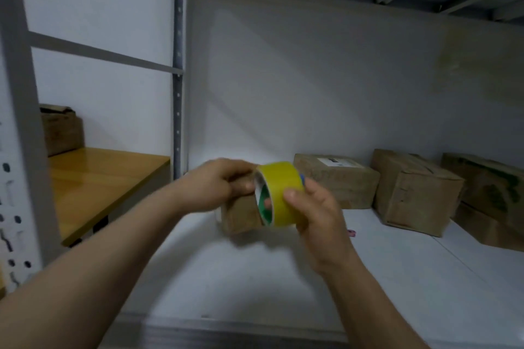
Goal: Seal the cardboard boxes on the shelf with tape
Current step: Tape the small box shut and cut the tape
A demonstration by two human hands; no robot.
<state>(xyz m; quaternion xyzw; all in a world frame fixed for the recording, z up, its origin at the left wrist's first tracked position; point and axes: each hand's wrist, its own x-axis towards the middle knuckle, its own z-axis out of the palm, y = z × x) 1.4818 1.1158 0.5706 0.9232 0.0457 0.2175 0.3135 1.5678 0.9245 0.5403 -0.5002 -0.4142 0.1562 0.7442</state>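
One broad white shelf (283, 278), smooth and flat under a steel frame, carries four cardboard boxes (336, 178). Three stand along the back wall, matt brown, dented and soft-cornered, and a small box (241, 217) sits just behind the hands. They look light but crushable, so tape is best pressed gently along the flap seams. The tape roll (279, 195), held above the shelf, is a stiff, glossy yellow ring with a green core. It is probably light and slick outside, safest held through the core. The right hand (314, 215) grips it, thumb on the outer face. The left hand (215, 184) pinches at its rim; blur hides whether it has the loose end.
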